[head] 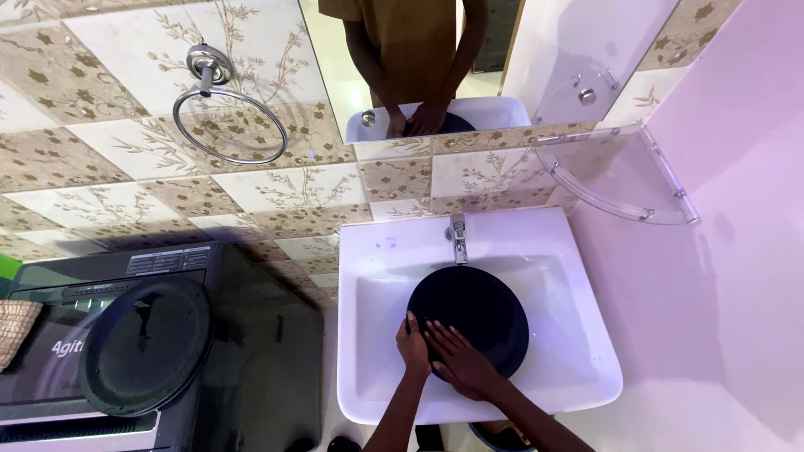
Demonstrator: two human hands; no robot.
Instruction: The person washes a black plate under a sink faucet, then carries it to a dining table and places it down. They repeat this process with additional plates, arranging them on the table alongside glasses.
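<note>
Black pan (469, 314) in white sink (578, 381), both hands (440, 351) on it

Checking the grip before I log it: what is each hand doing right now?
Left hand: grips the rim of the black round pan.
Right hand: open, flat on the pan.

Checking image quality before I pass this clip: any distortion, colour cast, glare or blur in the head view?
Head view: wide-angle bending at the edges, a pink-violet cast over the right wall, soft glare on the mirror; the hands, left hand and right hand, and the dark round pan in the white sink look sharp.
</note>
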